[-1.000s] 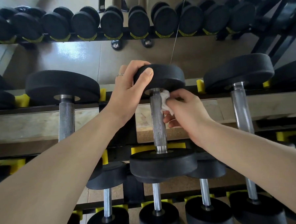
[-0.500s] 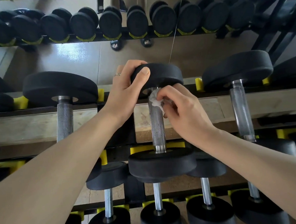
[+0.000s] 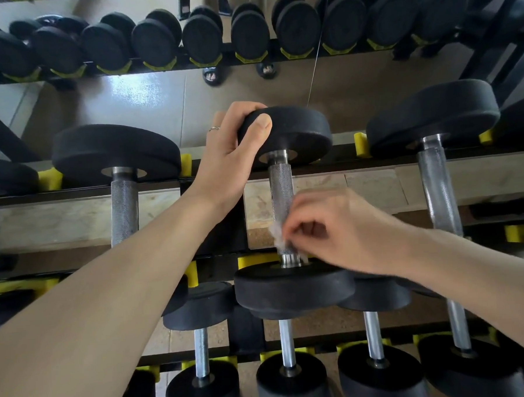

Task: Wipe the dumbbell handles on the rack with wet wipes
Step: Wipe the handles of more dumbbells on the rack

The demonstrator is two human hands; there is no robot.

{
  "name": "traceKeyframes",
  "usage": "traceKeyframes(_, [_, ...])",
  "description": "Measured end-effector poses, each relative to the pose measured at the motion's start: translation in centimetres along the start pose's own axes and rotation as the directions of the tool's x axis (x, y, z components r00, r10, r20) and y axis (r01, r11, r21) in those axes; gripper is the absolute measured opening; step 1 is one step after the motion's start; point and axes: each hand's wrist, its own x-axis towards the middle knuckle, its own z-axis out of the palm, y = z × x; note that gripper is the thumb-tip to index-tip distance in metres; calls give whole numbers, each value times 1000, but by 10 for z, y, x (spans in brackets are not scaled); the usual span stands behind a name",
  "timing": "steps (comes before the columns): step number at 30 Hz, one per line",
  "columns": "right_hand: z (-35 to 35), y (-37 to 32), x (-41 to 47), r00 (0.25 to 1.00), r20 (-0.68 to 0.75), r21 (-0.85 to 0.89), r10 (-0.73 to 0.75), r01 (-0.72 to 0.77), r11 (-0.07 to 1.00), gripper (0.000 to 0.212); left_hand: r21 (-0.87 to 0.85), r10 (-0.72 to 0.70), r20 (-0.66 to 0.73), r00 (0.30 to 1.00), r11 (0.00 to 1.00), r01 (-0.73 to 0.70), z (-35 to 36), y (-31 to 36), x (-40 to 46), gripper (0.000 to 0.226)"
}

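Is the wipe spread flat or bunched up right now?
Bunched. The wet wipe shows only as a small crumpled wad pinched in the right hand against the near end of the dumbbell handle; motion blur hides finer detail.

The middle dumbbell (image 3: 285, 197) has black round ends and a shiny silver handle (image 3: 281, 194) with a tiny criss-cross pattern on it. The wet wipe (image 3: 278, 237), low on that handle, is white. The dumbbells on both sides of the middle dumbbell are black and silver too. The rack (image 3: 211, 175) under them is black, with bright yellow holders (image 3: 361, 144) beside the black ends. Behind the middle dumbbell the floor (image 3: 146, 101) is shiny light grey and tan. The far row of dumbbells (image 3: 203, 37) is black with yellow holders. The ring (image 3: 214, 128) on the left hand (image 3: 228, 160) is silver.
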Motion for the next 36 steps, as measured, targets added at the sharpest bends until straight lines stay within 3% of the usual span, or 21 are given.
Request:
traceKeyframes(2, [-2,-2,-2,996,71,-21,-49,51,998,14,-11,-5,-8,1000,1000,5,0,0,0,11])
traceKeyframes(5, [-12,1,17,990,-131,-30,-55,52,998,11,-2,24,-19,1000,1000,-24,0,-2,0,11])
traceKeyframes(7, [-11,2,21,983,-179,-14,-47,45,999,10,-7,25,-16,1000,1000,-25,1,-2,0,10])
traceKeyframes(11, [-1,-3,-2,989,112,-58,-93,100,993,15,-25,9,-7,1000,1000,-9,1,-1,0,11])
traceKeyframes(12, [-3,-3,0,987,127,-67,-100,109,992,15,-22,14,-12,1000,1000,-14,1,-2,0,11])
traceKeyframes(16, [-11,2,30,979,-197,-42,-53,46,998,9,-37,24,-31,999,999,-25,1,-3,0,11])
traceKeyframes(17, [-8,2,30,977,-211,-28,-41,36,999,9,-32,24,-27,999,999,-25,1,-3,0,11])
traceKeyframes(21, [3,-4,1,995,42,-48,-91,93,994,12,-2,11,-12,1000,1000,-11,1,-3,0,10])
traceKeyframes(22, [0,-3,5,994,45,-54,-101,103,993,11,2,16,-19,1000,1000,-16,1,-3,0,10])
traceKeyframes(27, [-8,5,43,932,-356,-83,-67,40,996,8,9,17,-23,1000,1000,-17,1,-2,0,12])
traceKeyframes(33, [4,-1,4,985,-103,-61,-141,135,989,20,35,-23,-11,1000,999,24,2,0,-1,14])
traceKeyframes(36, [-5,5,35,937,-310,-136,-161,124,983,11,50,-19,-27,999,999,21,1,0,-1,13])
